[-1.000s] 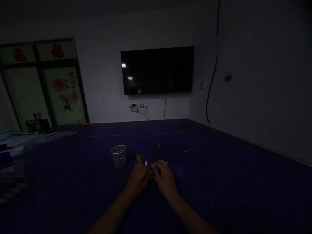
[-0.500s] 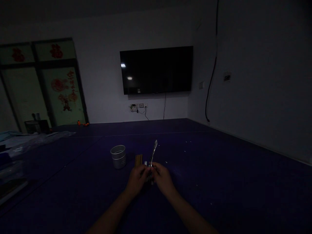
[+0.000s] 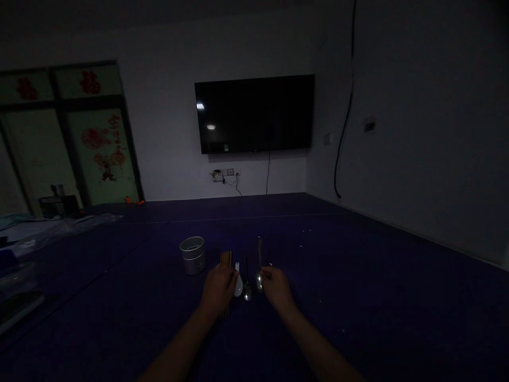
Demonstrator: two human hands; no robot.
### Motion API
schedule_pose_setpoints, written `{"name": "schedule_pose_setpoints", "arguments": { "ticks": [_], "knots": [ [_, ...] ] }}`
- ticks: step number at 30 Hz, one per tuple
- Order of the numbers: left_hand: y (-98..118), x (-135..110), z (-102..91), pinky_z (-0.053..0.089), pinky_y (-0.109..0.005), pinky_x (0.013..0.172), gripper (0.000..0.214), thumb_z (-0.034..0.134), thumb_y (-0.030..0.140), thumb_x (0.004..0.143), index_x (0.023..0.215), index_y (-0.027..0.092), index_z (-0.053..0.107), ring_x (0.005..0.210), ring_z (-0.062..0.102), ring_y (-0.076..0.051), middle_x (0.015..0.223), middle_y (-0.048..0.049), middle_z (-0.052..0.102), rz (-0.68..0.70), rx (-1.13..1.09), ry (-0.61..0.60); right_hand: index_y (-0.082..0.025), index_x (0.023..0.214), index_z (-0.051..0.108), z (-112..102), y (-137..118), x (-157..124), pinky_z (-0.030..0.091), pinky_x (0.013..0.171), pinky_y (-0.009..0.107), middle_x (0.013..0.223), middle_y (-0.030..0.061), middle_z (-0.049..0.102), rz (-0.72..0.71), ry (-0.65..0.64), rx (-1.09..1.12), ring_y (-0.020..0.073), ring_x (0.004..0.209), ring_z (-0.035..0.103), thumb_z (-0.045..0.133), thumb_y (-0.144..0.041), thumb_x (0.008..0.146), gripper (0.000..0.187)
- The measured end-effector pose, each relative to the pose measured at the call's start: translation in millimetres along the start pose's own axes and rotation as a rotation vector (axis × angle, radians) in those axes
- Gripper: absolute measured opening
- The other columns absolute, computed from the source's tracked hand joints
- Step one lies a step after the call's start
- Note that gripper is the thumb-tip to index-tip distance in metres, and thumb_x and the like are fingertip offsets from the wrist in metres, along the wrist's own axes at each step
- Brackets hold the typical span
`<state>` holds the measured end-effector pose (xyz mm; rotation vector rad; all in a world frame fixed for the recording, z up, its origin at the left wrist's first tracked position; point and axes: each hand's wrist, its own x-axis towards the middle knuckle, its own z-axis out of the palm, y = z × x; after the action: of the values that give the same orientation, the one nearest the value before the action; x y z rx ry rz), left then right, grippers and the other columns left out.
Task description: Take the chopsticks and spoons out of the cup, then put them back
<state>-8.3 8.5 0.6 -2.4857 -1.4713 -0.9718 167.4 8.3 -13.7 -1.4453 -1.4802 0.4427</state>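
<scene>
In the head view, my right hand [image 3: 277, 289] has its fingertips closed on a shiny metal spoon [image 3: 260, 273], whose handle points away from me and whose bowl is nearest me. My left hand [image 3: 218, 286] is palm down over a bundle of wooden chopsticks [image 3: 226, 258], covering their middle. Its loosely curved fingers reach the edge of a white soup spoon [image 3: 238, 287]; whether they press on it is hard to make out. Between the white spoon and my right hand lies a second metal spoon [image 3: 247, 291] with a dark handle.
A grey metal cup [image 3: 193, 257] stands left of the chopsticks on the dark blue tabletop [image 3: 358, 297]. Small white bits [image 3: 301, 246] are scattered to the right. Clear plastic wrapping [image 3: 67, 228] lies at far left. A television [image 3: 256, 114] hangs on the wall ahead.
My hands have moved apart. The metal spoon, held up between both hands before, is now lowered to the right in my right hand. My left hand has shifted left, uncovering the white spoon and second metal spoon.
</scene>
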Motion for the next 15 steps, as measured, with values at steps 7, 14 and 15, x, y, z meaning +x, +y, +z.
{"name": "schedule_pose_setpoints", "arguments": {
  "ticks": [7, 14, 15],
  "knots": [
    [-3.8, 1.9, 1.5, 0.040, -0.030, 0.079, 0.028, 0.038, 0.028, 0.092, 0.089, 0.018, 0.064, 0.093, 0.057, -0.020, 0.095, -0.0085, 0.064, -0.186, 0.107, -0.088, -0.017, 0.053, 0.062, 0.5, 6.2, 1.0, 0.030, 0.051, 0.022, 0.059, 0.0056, 0.067, 0.023, -0.061, -0.185, 0.0154, 0.058, 0.060, 0.045, -0.011, 0.074, 0.027],
    [-2.5, 2.3, 0.7, 0.039, -0.029, 0.083, 0.026, 0.040, 0.025, 0.090, 0.096, 0.017, 0.064, 0.098, 0.057, -0.020, 0.102, -0.0089, 0.063, -0.248, 0.112, -0.131, -0.018, 0.054, 0.064, 0.5, 8.5, 1.7, 0.031, 0.051, 0.022, 0.060, 0.0050, 0.068, 0.014, -0.082, -0.246, 0.0154, 0.060, 0.061, 0.049, -0.012, 0.074, 0.025],
    [-2.6, 2.3, 0.8, 0.039, -0.029, 0.083, 0.025, 0.040, 0.025, 0.090, 0.096, 0.017, 0.064, 0.098, 0.057, -0.020, 0.102, -0.0090, 0.063, -0.253, 0.122, -0.129, -0.018, 0.053, 0.063, 0.3, 8.3, 1.6, 0.030, 0.051, 0.022, 0.059, 0.0048, 0.067, 0.011, -0.087, -0.254, 0.0152, 0.059, 0.061, 0.050, -0.011, 0.073, 0.025]
  ]
}}
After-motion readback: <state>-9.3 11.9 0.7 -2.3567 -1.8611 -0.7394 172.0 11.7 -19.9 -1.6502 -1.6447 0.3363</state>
